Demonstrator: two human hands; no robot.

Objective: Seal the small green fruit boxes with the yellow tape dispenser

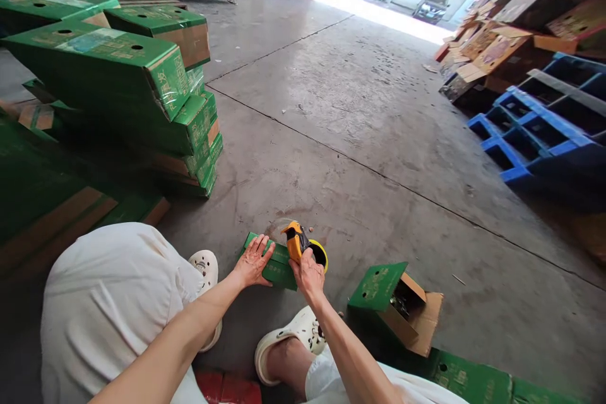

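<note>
Stacked green cardboard boxes stand left of the small green cardboard box on the floor. The left hand, spread wide, rests on that box; at its right end, the right hand grips an orange-and-black tape dispenser. Further right, an open-flapped green carton holds dark, indistinct contents.

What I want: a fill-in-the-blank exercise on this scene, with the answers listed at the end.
1. The tape dispenser is in the person's ____ hand.
2. The left hand rests on a box coloured ____.
3. The carton on the floor right of the dispenser is ____, not closed.
4. The pallets at the picture's right side are coloured ____.

Missing words: right; green; open; blue.
</note>
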